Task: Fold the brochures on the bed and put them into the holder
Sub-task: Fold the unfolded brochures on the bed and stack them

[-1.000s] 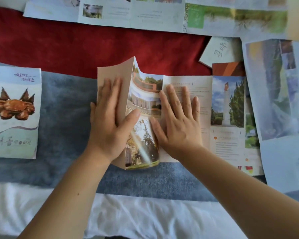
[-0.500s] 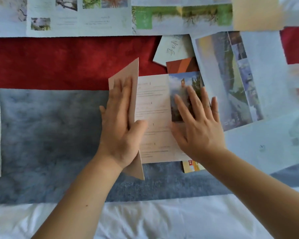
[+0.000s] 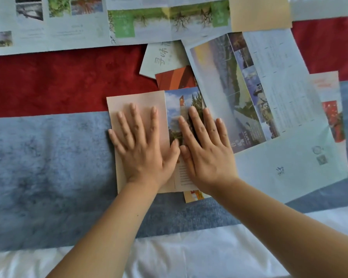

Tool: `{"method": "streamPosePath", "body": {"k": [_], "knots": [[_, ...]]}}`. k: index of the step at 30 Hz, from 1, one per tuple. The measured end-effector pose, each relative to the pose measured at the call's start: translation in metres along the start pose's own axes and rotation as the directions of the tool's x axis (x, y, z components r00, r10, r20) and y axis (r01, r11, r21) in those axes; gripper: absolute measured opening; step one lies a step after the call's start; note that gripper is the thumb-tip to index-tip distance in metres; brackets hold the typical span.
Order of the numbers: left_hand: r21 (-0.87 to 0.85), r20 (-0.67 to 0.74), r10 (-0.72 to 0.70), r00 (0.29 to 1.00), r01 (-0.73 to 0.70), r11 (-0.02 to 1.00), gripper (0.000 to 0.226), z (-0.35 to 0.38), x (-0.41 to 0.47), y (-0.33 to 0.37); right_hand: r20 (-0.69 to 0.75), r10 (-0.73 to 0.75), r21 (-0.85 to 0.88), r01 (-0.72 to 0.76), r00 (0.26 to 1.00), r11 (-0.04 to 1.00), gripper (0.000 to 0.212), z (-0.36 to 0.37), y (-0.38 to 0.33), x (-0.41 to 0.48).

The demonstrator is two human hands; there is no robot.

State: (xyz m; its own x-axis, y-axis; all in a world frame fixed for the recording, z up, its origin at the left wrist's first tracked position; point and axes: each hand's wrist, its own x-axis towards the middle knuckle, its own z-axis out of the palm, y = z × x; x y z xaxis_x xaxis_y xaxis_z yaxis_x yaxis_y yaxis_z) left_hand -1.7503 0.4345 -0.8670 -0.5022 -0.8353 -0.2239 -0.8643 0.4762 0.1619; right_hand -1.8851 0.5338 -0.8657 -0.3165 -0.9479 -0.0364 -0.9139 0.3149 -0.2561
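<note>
**Both hands pressing a brochure flat on the bed**

A person is flattening a partly folded brochure (image 3: 137,101) that is lying near the middle of the bed, across the seam where the red blanket (image 3: 58,81) is meeting the blue-grey blanket (image 3: 38,167).

The left hand (image 3: 143,149) is lying palm down on the plain beige panel, its fingers straight and spread wide, gripping nothing. The right hand (image 3: 207,153), just at three o'clock from it, is pressing on the panel with the sky and tree picture, its fingers straight and a little closer together. The two thumbs are almost touching over the fold.

A yellow leaflet (image 3: 195,196) is peeking out from under the brochure at five o'clock. An orange leaflet (image 3: 175,79) and a pale folded leaflet (image 3: 161,59) with printed characters are lying at twelve o'clock. A large open brochure (image 3: 279,97) is spreading out from two to four o'clock, its edge touching the right hand's little finger side. A long unfolded brochure (image 3: 129,23) is stretching along the far edge at eleven to one o'clock. A white sheet (image 3: 169,257) is showing at six o'clock under the forearms.
</note>
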Motion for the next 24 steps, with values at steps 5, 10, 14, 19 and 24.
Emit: {"method": "streamPosePath", "body": {"k": [5, 10, 14, 19, 24], "knots": [[0.040, -0.050, 0.049, 0.998, -0.047, 0.998, 0.086, 0.005, 0.002, -0.013, 0.012, -0.025, -0.047, 0.026, 1.000, 0.999, 0.063, -0.001, 0.001, -0.001], [0.096, -0.073, 0.064, 0.995, -0.057, 0.994, 0.084, 0.000, 0.006, -0.062, 0.088, -0.072, -0.121, 0.083, 0.993, 0.989, 0.072, 0.000, -0.006, 0.004], [0.118, -0.074, 0.026, 0.997, -0.017, 0.993, 0.084, -0.008, 0.004, -0.113, 0.132, -0.079, -0.158, 0.099, 0.988, 0.982, 0.073, 0.006, -0.031, 0.016], [0.103, -0.097, -0.036, 0.995, 0.046, 0.994, 0.084, -0.017, -0.009, -0.175, 0.176, -0.065, -0.195, 0.100, 0.982, 0.976, 0.075, 0.013, -0.076, 0.034], [0.105, -0.118, -0.084, 0.989, 0.097, 0.990, 0.084, -0.024, -0.023, -0.230, 0.218, -0.108, -0.152, 0.143, 0.970, 0.978, 0.077, 0.027, -0.124, 0.045]]}}
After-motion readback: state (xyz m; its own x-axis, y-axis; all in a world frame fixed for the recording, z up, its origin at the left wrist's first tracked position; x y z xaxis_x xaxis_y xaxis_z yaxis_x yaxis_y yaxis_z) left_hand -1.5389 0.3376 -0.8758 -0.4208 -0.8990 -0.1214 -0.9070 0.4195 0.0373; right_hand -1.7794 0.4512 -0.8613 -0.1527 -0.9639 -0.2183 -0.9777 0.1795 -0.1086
